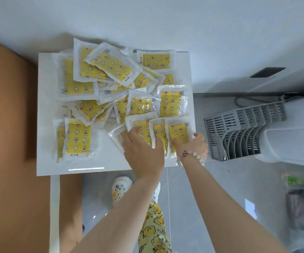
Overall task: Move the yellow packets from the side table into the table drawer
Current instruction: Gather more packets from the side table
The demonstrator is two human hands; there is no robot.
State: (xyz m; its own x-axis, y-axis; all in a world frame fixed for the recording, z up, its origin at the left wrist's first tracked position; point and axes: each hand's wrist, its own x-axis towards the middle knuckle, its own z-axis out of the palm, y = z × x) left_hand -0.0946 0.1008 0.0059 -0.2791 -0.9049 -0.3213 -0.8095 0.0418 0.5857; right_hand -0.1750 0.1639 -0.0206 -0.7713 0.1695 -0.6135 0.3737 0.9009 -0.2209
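Note:
Several yellow packets [111,68] in clear wrappers, printed with stars and moons, lie heaped on the white side table [47,114]. My left hand [144,154] and my right hand [196,145] both press on a small fan of packets [158,132] at the table's front right corner. The left fingers curl over two of these packets. My right hand, with a bead bracelet on its wrist, grips the rightmost packet [177,133] by its edge. Two more packets [77,137] lie apart at the front left. No drawer is in view.
A brown surface [8,125] borders the side table on the left. A grey slotted rack [242,132] stands on the floor to the right beside white furniture [293,139]. Bags [303,201] sit at the lower right. My slippered foot [121,189] is under the table's front edge.

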